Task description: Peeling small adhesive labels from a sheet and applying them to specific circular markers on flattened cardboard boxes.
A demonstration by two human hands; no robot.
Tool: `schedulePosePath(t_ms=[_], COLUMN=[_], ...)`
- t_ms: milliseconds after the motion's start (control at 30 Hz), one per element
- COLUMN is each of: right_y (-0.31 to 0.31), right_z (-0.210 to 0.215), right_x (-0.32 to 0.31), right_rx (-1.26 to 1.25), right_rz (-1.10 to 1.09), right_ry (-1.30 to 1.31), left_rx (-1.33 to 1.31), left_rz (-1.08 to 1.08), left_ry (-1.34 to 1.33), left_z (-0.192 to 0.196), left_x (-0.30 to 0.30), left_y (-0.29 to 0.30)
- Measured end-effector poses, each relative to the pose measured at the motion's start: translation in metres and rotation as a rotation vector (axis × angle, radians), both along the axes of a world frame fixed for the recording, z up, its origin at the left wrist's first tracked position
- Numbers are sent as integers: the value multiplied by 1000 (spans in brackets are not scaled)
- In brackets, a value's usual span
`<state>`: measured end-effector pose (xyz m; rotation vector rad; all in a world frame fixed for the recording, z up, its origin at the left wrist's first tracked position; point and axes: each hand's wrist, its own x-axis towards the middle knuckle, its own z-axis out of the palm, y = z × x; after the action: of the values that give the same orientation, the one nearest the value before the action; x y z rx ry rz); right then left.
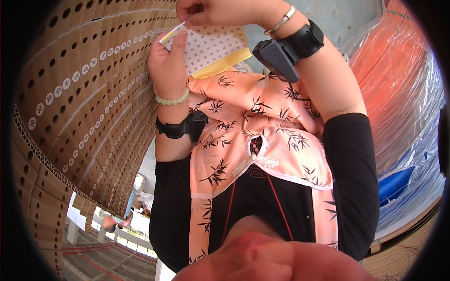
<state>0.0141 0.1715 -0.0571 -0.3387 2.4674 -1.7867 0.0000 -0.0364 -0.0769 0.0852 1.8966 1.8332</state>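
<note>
Left hand (168, 65): closed on the near-left end of the sticker sheet (211, 47), thumb pressed flat on its printed face, remaining fingers hidden behind the backing
Right hand (211, 11): thumb and forefinger pinched together at the upper-left corner of the sheet, apparently on one small round sticker; the sticker itself is too small to confirm
Sheet location: held in the air between both hands, above the peach patterned garment (262, 126) and just right of the stacked cardboard boxes (84, 93)
Sheet build: white face with a grid of small round labels over a yellow backing (225, 63), which shows along the lower edge and at the left corner
Long axis: runs from the pinched left corner toward the right wrist, slightly downhill to the right
Facing: printed side toward the camera, pinched corner nearest the boxes
Boxes: brown perforated ends, each bearing a round white label (50, 98), in rows left of the sheet
Wrists: dark strapped device on each (286, 51) (180, 127), bead bracelet (172, 99) below the sheet on the left wrist, metal bangle (281, 21) on the right
Step in hand (judged): lifting one label off the sheet
Procedure: keep the left thumb close beside the label being lifted so the backing stays flat; peel at a low angle along the long axis; hold the label by its edge only, adhesive side clear of the fingertips
</note>
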Motion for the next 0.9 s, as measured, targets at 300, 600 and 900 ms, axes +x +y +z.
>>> schedulePosePath(t_ms=[300,600,900], right_y=[-10,-18,-22], right_z=[-14,-11,-18], right_x=[1,4,3], right_rx=[140,243,177], right_rz=[-34,-105,-146], right_ry=[109,194,280], left_rx=[-158,-95,-118], left_rz=[-39,-75,16], left_ry=[16,-28,139], left_z=[-8,-13,-6], left_x=[2,-3,0], left_y=[1,-2,9])
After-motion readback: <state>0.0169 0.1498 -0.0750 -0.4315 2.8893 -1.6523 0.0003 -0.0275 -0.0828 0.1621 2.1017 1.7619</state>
